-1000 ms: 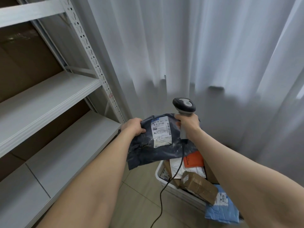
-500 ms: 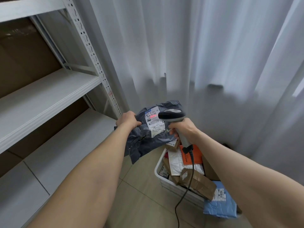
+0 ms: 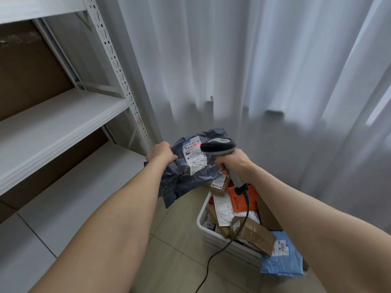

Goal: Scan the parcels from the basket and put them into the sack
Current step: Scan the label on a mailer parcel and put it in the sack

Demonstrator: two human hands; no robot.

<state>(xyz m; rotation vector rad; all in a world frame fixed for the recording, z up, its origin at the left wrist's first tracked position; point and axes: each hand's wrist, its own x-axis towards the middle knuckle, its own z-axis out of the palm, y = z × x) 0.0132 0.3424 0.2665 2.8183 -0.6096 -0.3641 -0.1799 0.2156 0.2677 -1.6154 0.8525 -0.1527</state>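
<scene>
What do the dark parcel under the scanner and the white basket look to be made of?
Dark parcel: thin grey-blue plastic film, probably a poly mailer; it crumples softly, faintly glossy, with a paper label stuck on. Basket: rigid white plastic, apparently; smooth moulded rim, ribbed wall.

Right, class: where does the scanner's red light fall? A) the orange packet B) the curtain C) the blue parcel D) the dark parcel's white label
D: the red line glows on the white label of the dark parcel, right in front of the scanner.
</scene>
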